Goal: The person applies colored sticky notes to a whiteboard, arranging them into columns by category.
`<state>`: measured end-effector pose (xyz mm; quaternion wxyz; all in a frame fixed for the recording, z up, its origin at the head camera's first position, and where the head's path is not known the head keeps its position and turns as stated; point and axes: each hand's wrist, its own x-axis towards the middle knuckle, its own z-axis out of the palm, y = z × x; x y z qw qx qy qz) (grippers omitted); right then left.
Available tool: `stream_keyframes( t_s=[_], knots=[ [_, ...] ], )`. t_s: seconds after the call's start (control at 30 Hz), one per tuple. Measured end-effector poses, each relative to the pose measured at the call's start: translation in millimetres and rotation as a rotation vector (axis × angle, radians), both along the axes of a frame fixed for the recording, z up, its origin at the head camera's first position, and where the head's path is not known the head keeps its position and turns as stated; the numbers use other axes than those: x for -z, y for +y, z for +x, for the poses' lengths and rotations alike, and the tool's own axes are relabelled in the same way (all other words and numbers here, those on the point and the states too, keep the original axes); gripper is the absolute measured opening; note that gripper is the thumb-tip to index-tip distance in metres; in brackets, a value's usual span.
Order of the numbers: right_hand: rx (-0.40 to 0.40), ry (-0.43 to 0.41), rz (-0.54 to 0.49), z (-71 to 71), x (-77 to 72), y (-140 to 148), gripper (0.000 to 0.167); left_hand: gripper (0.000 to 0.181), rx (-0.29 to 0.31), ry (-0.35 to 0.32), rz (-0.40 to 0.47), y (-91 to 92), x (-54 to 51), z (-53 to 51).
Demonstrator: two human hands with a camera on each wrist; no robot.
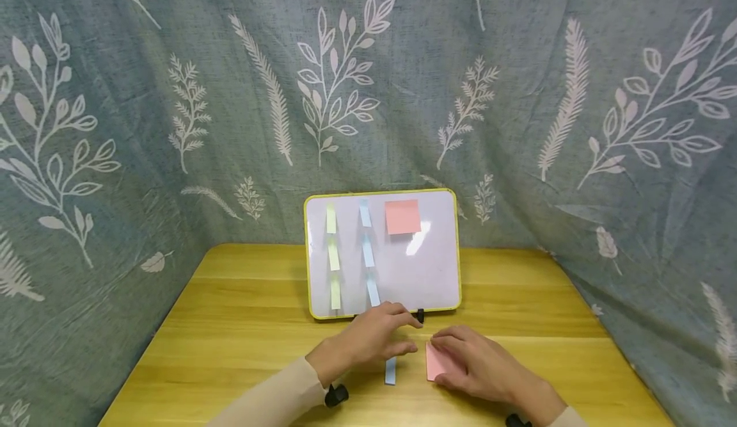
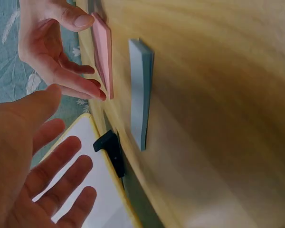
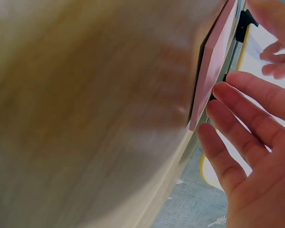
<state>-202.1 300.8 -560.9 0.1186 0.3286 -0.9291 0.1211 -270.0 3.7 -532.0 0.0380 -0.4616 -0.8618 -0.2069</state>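
Observation:
My right hand (image 1: 489,364) reaches over a pink sticky-note pad (image 1: 442,364) on the table, its thumb by the near side and fingertips by the far side. In the right wrist view, the fingers are extended beside the pad; firm contact does not show. My left hand (image 1: 377,336) hovers with spread fingers and holds nothing. Beneath it lies a narrow blue sticky-note pad (image 2: 140,95), partly hidden by that hand in the head view. A yellow-rimmed whiteboard (image 1: 428,273) stands behind both hands, bearing one square pink note (image 1: 403,217).
Green strips (image 1: 334,254) and blue strips (image 1: 368,251) hang in two columns on the board. Black feet (image 2: 111,152) support its lower edge. The wooden table (image 1: 247,299) extends to both sides, with a leaf-patterned curtain (image 1: 403,94) behind it.

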Motion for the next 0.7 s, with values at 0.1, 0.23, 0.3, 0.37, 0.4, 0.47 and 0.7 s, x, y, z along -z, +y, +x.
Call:
stream_keyframes(
  t_s=[0.1, 0.23, 0.3, 0.37, 0.4, 0.47, 0.7],
  knots=[
    [0.000, -0.040, 0.013, 0.9, 0.0, 0.6, 0.061, 0.041, 0.007, 0.014, -0.037, 1.9, 3.7, 1.6],
    [-0.004, -0.077, 0.028, 1.6, -0.7, 1.3, 0.061, 0.043, 0.009, 0.015, -0.078, 3.7, 8.1, 4.6],
    [-0.008, -0.085, 0.028, 1.6, -0.8, 2.1, 0.060, 0.044, 0.013, 0.001, -0.092, 5.3, 9.2, 6.2],
    [-0.013, -0.084, 0.027, 1.7, -0.9, 2.8, 0.059, 0.045, 0.023, -0.008, -0.105, 6.9, 9.6, 7.8],
    [-0.017, -0.079, 0.025, 1.5, -0.8, 3.0, 0.058, 0.045, 0.027, -0.008, -0.113, 7.8, 9.8, 8.6],
    [-0.029, -0.063, 0.023, 1.2, -1.0, 3.5, 0.056, 0.045, 0.038, -0.002, -0.125, 9.3, 10.0, 10.3],
    [-0.062, -0.034, 0.017, 0.2, -2.2, 4.8, 0.051, 0.044, 0.076, 0.063, -0.142, 15.2, 15.4, 13.2]
  ],
)
